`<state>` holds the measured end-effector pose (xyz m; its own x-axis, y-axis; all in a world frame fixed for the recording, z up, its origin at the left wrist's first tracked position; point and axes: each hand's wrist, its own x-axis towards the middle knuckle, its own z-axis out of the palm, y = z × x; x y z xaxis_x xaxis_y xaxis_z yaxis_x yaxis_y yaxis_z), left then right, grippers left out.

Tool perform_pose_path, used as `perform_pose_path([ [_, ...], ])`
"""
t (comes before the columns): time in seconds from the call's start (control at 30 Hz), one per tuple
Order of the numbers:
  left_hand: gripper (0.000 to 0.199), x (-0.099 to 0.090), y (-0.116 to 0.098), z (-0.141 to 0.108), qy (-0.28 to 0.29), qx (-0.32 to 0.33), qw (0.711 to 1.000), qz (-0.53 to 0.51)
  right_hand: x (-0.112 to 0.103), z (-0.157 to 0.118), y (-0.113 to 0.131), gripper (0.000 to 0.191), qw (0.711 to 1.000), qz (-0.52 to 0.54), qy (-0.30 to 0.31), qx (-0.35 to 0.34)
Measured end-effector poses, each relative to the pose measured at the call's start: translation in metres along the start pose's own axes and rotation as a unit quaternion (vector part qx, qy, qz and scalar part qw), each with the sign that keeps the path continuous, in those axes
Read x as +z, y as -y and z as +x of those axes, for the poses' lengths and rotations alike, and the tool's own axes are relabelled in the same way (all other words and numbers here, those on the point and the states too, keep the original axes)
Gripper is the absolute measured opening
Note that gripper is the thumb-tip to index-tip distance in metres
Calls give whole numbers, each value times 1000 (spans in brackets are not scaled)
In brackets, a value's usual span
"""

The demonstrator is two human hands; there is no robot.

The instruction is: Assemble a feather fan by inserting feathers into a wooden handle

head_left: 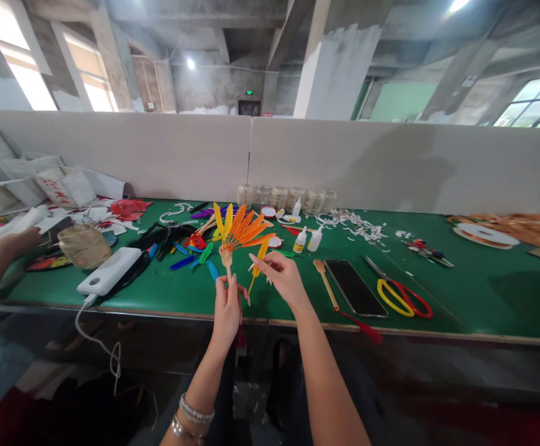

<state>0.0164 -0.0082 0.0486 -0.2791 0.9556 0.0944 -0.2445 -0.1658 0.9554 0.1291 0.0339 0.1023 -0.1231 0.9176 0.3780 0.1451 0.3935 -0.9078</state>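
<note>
My left hand (227,306) is closed around the wooden handle of a feather fan (239,230), held upright above the table's front edge. Orange feathers spread from its head, with two yellow ones on the left side. Just to the right, my right hand (280,277) pinches a single yellow-orange feather (259,257), its quill pointing down, apart from the fan. Loose blue feathers (182,262) and a green feather (205,254) lie on the table behind and left of my left hand.
On the green table (437,272) to the right are a wooden handle with red tassel (326,285), a phone (354,288) and scissors (397,291). Glue bottles (300,240) and glass jars (279,197) stand behind. Leftward are a white power bank (109,271) and another person's hand (25,240).
</note>
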Motion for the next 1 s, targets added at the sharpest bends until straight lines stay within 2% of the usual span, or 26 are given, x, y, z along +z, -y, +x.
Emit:
perform_pose_path([
  [0.17,42,6,3,-4,18,-15,998,-53,3,-2,3,38,1000,6,9,21],
  [0.47,38,1,1,-5,13,17,999,-24,3,-2,1,34,999,-3,37,22],
  [0.57,37,0,2,-4,5,25,999,-23,3,-3,0,32,996,-30,76,23],
  [0.7,34,0,2,-3,8,30,999,-18,5,-6,-3,36,983,-33,177,21],
  [0.77,34,1,2,-3,14,29,999,-22,6,-6,-3,39,978,-27,204,20],
  [0.9,33,-1,3,-4,23,21,999,-38,0,-5,1,42,985,-58,164,-5],
  [1.0,32,-7,6,-3,30,22,999,-12,-10,-7,9,41,988,-69,131,-28],
])
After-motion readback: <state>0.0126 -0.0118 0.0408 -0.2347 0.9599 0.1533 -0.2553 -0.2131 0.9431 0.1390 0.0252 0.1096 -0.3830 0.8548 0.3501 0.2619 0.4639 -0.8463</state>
